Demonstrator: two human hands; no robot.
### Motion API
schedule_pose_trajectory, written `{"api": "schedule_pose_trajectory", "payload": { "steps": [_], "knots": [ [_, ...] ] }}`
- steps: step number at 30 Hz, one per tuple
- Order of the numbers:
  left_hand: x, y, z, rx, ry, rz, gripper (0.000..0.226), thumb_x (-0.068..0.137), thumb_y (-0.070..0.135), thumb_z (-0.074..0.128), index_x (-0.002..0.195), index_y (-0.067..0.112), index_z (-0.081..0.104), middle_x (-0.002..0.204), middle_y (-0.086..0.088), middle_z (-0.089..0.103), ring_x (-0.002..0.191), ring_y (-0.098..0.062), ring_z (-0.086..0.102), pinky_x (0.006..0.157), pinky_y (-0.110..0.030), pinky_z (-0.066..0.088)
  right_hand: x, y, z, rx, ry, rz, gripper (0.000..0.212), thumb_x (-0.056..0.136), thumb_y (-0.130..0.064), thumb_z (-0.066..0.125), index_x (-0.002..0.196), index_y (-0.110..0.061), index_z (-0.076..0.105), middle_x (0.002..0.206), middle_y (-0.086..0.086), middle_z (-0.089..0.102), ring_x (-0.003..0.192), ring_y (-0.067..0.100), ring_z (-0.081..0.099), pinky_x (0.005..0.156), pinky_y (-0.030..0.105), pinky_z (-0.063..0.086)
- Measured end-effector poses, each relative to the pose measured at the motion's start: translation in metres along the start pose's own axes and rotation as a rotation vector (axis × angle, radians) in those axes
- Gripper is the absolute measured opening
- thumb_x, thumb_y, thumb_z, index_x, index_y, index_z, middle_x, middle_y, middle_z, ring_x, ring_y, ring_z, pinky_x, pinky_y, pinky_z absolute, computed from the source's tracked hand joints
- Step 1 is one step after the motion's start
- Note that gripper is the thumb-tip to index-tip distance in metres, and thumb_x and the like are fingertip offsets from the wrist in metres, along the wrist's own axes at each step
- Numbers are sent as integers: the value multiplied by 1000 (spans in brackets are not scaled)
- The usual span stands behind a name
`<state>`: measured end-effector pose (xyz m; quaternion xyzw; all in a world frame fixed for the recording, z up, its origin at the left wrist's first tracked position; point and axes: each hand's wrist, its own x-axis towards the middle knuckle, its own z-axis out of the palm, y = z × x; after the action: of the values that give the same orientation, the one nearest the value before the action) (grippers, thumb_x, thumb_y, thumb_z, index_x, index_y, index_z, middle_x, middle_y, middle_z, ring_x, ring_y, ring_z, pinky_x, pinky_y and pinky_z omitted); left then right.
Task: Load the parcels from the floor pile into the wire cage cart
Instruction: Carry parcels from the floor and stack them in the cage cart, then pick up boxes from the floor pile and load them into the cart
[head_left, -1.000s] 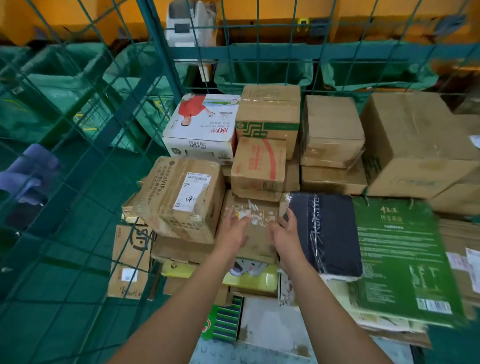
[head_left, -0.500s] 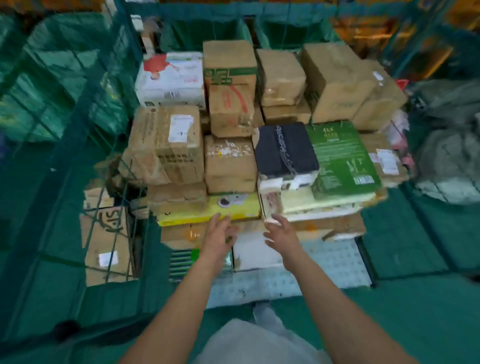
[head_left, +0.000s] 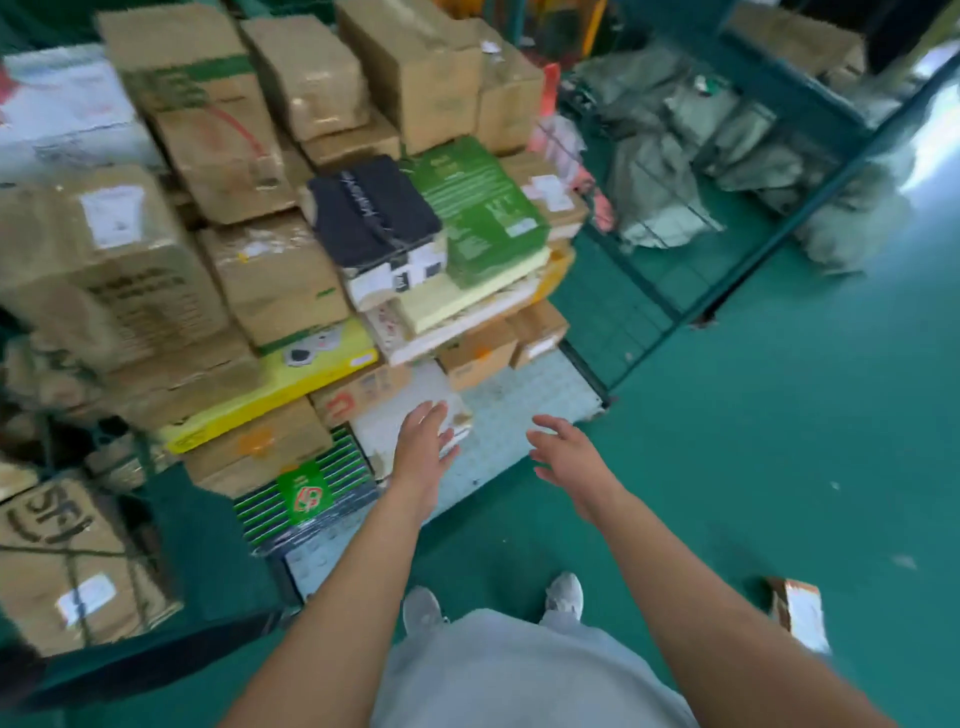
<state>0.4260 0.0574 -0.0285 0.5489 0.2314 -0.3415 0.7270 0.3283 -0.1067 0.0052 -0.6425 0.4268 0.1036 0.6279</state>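
The wire cage cart stands in front of me, its pale perforated floor (head_left: 524, 410) showing at the open front. Stacked inside are several cardboard boxes (head_left: 270, 275), a black parcel (head_left: 371, 208), a green flat box (head_left: 475, 208) and a yellow flat box (head_left: 270, 384). My left hand (head_left: 423, 449) hovers with fingers spread over a white parcel (head_left: 410, 410) at the cart's front edge and holds nothing. Beside it, my right hand (head_left: 569, 457) is open above the green floor, empty too. A small parcel (head_left: 797, 610) lies on the floor at the lower right.
A brown SF box (head_left: 62, 556) sits behind mesh at the lower left. Another wire cage (head_left: 670, 171) with grey-green sacks stands to the right. The green floor (head_left: 779, 415) stretches right of the cart. My shoes (head_left: 563, 595) are just short of the cart's edge.
My hands have drawn back from the box stack to the cart's front edge, both empty. The view has swung right and down, showing the floor and a parcel there.
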Motion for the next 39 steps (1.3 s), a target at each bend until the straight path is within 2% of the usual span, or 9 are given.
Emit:
{"api": "schedule_pose_trajectory", "payload": {
  "steps": [5, 10, 14, 19, 23, 25, 30, 33, 39],
  "knots": [
    [-24, -46, 81, 164, -167, -72, 21, 106, 28, 57, 125, 19, 55, 132, -4, 59, 121, -24, 59, 100, -37, 49, -36, 45, -84, 85, 176, -13, 31, 101, -21, 62, 132, -21, 58, 113, 1, 65, 110, 19, 61, 99, 36, 50],
    [-62, -108, 169, 361, -314, -93, 4, 105, 27, 58, 102, 24, 60, 120, -6, 64, 114, -24, 63, 104, -41, 51, -76, 111, -177, 218, 343, 31, 25, 103, -24, 59, 127, -21, 61, 118, 2, 62, 110, 18, 59, 90, 33, 50],
    [-106, -179, 238, 551, -423, -89, 6, 104, 30, 59, 106, 26, 62, 120, -1, 66, 110, -19, 65, 99, -38, 54, -120, 177, -252, 318, 454, 72, 18, 103, -23, 59, 120, -23, 63, 112, 0, 62, 107, 16, 58, 88, 32, 49],
    [-180, -291, 317, 816, -626, -115, 9, 104, 31, 58, 111, 26, 61, 122, 0, 65, 113, -18, 65, 100, -38, 54, -176, 275, -359, 481, 635, 149, 13, 102, -24, 59, 113, -24, 64, 102, 4, 62, 94, 19, 58, 100, 44, 52],
    [-218, -358, 367, 935, -683, -117, 15, 104, 31, 58, 117, 24, 61, 122, 1, 65, 112, -17, 66, 101, -38, 55, -207, 337, -425, 588, 708, 184, 13, 99, -26, 60, 110, -25, 68, 99, 4, 64, 90, 19, 59, 90, 40, 54],
    [-235, -381, 387, 983, -709, -128, 10, 104, 31, 58, 113, 27, 61, 123, 2, 65, 112, -16, 66, 101, -39, 55, -221, 360, -449, 644, 738, 203, 13, 99, -25, 59, 109, -25, 68, 100, 3, 65, 90, 20, 59, 85, 37, 52],
    [-259, -435, 435, 1107, -781, -138, 13, 103, 32, 58, 114, 25, 62, 126, 0, 64, 114, -18, 66, 99, -37, 56, -248, 409, -483, 826, 792, 259, 17, 102, -25, 56, 115, -24, 66, 114, 2, 65, 107, 19, 63, 93, 35, 55],
    [-264, -468, 459, 1186, -810, -170, 14, 104, 30, 58, 115, 23, 61, 127, -2, 64, 117, -21, 65, 99, -38, 55, -256, 437, -494, 935, 821, 308, 19, 101, -21, 55, 117, -21, 66, 113, 4, 65, 100, 20, 62, 86, 33, 54],
    [-256, -542, 513, 1357, -861, -273, 10, 104, 28, 57, 112, 22, 60, 129, -7, 63, 118, -25, 64, 102, -42, 55, -259, 483, -529, 1092, 918, 441, 21, 103, -15, 51, 119, -11, 65, 108, 6, 65, 96, 23, 58, 104, 49, 51]
  ]
}}
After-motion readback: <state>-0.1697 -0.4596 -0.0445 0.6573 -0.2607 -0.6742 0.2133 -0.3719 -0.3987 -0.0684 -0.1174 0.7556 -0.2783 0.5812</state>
